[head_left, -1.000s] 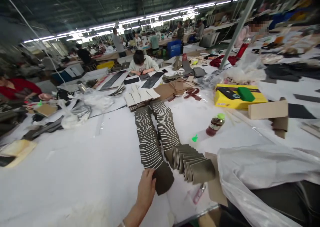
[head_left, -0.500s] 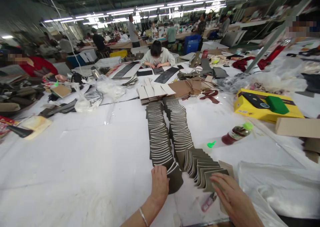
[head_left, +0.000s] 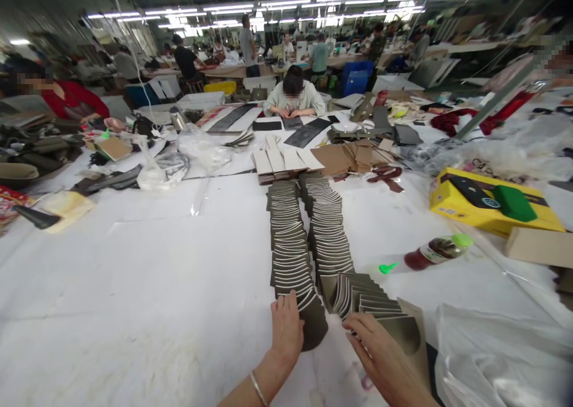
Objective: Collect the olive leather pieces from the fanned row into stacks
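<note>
Two long rows of overlapped olive-grey cut pieces run down the white table, a left row and a right row. My left hand lies flat, fingers together and stretched, on the nearest piece of the left row. My right hand reaches in from the lower right. Its fingers are extended and rest on the nearest pieces of a fanned stack at the end of the right row. Neither hand grips anything.
A lying bottle of dark liquid with a green cap sits right of the rows. A yellow box lies further right, and clear plastic sheeting covers the lower right. A seated person works at the table's far end. Stacked pale pieces head the rows.
My right hand came into view and slid left onto the fanned stack. My left hand stayed on the left row's last piece. The camera swung left.
</note>
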`<act>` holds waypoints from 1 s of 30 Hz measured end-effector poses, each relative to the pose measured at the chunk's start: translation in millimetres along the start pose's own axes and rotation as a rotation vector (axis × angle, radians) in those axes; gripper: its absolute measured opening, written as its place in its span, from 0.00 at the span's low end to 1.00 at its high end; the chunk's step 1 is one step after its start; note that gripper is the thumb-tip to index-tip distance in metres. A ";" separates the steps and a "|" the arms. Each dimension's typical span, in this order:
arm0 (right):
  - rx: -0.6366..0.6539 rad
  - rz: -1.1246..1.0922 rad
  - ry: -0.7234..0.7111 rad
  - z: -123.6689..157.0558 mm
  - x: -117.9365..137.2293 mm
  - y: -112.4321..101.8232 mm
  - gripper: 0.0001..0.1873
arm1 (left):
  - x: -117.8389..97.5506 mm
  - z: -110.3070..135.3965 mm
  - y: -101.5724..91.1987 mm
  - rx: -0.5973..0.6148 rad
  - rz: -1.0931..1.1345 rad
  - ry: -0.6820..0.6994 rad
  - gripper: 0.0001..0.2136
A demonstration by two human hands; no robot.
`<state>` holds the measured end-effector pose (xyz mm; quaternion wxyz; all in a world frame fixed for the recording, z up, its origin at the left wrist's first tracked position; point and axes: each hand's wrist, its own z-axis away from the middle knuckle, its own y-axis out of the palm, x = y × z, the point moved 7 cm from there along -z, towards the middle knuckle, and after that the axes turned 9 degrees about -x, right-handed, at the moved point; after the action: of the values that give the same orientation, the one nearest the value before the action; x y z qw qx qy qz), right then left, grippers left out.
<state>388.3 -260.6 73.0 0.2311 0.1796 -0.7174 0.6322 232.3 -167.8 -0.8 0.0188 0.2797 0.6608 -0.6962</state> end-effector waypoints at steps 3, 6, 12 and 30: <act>-0.008 -0.008 0.014 -2.3 -1.1 -2.6 0.12 | -2.7 -1.4 -5.4 -0.004 0.000 -0.003 0.25; -0.022 -0.017 0.016 -6.9 2.1 -5.3 0.12 | -5.5 -3.1 -10.0 -0.023 0.003 0.041 0.24; -0.018 -0.038 -0.010 -13.3 11.0 -3.3 0.13 | -8.6 -6.0 -5.8 -0.051 -0.018 0.151 0.26; 0.000 -0.045 -0.019 -9.4 3.8 6.7 0.13 | -13.7 -26.4 -8.3 0.007 -0.109 0.079 0.40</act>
<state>382.4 -250.2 70.4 0.2384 0.2014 -0.7155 0.6250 250.3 -146.9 13.3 -0.0461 0.2704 0.6728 -0.6871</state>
